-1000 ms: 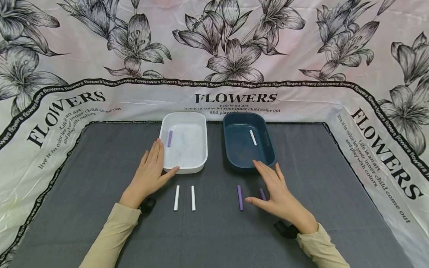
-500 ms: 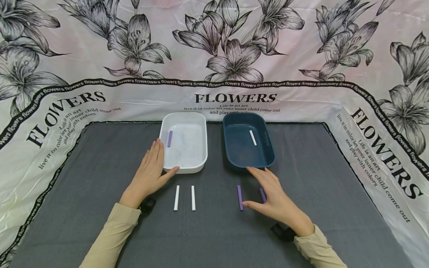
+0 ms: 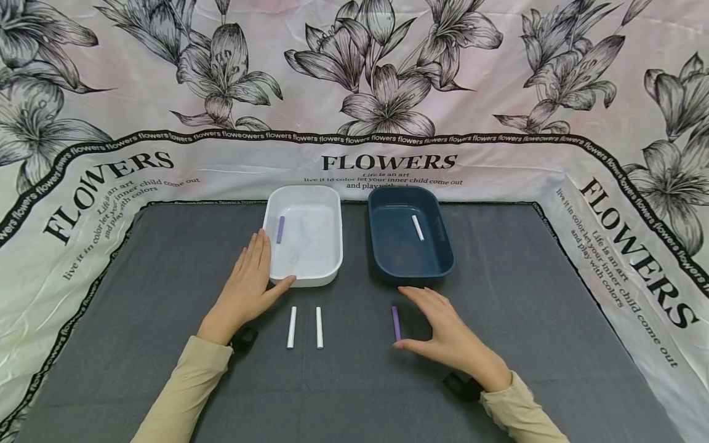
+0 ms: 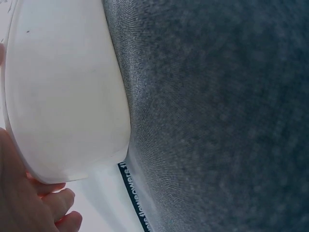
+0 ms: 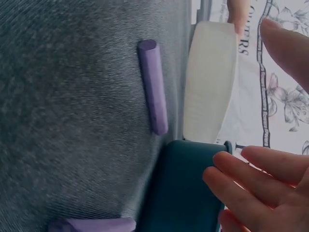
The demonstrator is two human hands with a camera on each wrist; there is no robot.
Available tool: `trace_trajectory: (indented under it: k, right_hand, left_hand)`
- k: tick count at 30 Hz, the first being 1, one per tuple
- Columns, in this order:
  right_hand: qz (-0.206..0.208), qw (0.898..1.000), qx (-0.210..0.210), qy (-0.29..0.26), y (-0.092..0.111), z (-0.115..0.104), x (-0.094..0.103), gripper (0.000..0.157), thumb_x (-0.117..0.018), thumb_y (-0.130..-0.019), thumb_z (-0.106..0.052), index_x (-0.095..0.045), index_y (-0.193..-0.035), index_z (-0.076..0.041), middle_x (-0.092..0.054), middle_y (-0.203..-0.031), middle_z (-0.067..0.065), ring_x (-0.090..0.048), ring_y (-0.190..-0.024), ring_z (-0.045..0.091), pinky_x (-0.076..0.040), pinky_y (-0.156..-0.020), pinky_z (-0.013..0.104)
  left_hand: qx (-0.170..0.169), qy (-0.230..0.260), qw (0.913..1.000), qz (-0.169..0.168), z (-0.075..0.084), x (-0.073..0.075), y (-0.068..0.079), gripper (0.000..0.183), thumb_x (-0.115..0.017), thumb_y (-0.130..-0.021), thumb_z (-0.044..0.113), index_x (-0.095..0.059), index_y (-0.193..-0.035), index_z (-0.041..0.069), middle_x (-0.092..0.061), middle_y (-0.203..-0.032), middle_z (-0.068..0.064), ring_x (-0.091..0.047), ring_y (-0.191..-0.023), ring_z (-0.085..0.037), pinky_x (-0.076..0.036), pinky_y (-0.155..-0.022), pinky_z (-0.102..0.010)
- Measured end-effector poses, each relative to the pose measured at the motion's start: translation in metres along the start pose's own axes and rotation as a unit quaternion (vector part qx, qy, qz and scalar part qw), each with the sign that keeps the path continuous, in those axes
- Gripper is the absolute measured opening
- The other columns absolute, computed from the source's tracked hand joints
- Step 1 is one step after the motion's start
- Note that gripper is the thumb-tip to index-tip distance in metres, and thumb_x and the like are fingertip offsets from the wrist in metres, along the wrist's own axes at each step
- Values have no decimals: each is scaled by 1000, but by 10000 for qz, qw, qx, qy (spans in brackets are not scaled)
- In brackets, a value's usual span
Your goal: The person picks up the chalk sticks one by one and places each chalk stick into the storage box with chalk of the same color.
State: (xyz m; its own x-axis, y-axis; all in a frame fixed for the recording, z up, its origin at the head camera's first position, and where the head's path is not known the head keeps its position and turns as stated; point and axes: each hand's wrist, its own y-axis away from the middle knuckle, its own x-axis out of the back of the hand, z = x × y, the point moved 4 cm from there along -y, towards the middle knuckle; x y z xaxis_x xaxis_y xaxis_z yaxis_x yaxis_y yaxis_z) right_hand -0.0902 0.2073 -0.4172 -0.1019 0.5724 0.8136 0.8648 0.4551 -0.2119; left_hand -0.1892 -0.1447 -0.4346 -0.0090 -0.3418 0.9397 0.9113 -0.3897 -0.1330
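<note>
My left hand (image 3: 244,289) rests with straight fingers along the left side of a white plastic tub (image 3: 334,246), thumb at its near rim. A purple chalk stick (image 3: 280,229) lies inside that tub. My right hand (image 3: 451,332) hovers with thumb and fingers spread and nothing between them, in front of a dark blue tub (image 3: 376,240) holding a white chalk stick (image 3: 418,227). Just left of this hand is a purple chalk stick (image 3: 396,321). A second purple chalk stick (image 5: 96,225) shows in the right wrist view; from the head it is hidden under the hand.
Two white chalk sticks, a left one (image 3: 292,327) and a right one (image 3: 319,327), lie in front of the white tub. Grey cloth (image 3: 332,394) covers the table, bordered by a flower-printed cloth (image 3: 232,160) with lettering.
My right hand has drawn back from the blue tub's near rim, moving toward me and slightly left, and now covers one purple chalk stick. The left hand stays in place.
</note>
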Motion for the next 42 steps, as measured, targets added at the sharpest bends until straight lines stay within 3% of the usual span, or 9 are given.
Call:
trace_trajectory:
  k: [6,12,17,28,42]
  right_hand:
    - [-287,9993,-231,41,-1,4,-6,97,-83,-76,-52,-41,-150,-6,-46,-148,11,-44,-135,31,-36,-107,57]
    - [-967,9933,-638,2,-1,9,-14,103,-85,-75,-47,-33,-154,-7,-39,-154,11,-38,-140,30,-34,-109,57]
    - [-1232,9902,-653,-1,-2,10,-18,102,-86,-76,-42,-31,-155,-7,-38,-156,11,-37,-141,32,-35,-110,54]
    - [-1186,9922,-354,150,-2,9,-19,94,-87,-77,-28,-36,-152,0,-43,-151,16,-44,-136,34,-39,-108,52]
    - [-1134,9930,-331,50,-3,9,-21,81,-86,-78,-20,-47,-145,2,-52,-144,16,-51,-130,32,-44,-103,50]
  left_hand:
    - [-2,-23,10000,26,0,0,0,101,-48,-97,60,-1,-155,-8,3,-163,-24,3,-151,-34,-11,-119,-55]
    - [25,8,10000,48,-1,1,-1,101,-47,-97,61,-1,-155,-7,3,-164,-23,3,-151,-33,-9,-120,-53]
    - [-21,7,9999,109,-1,2,-1,101,-47,-97,62,-1,-155,-8,1,-163,-25,2,-151,-35,-11,-119,-55]
    - [-44,110,9999,50,1,1,-2,100,-48,-98,60,0,-155,-8,5,-163,-23,3,-151,-35,-9,-120,-54]
    - [-76,126,9998,137,1,-2,2,100,-49,-98,59,-3,-155,-9,2,-163,-24,1,-151,-36,-11,-119,-55]
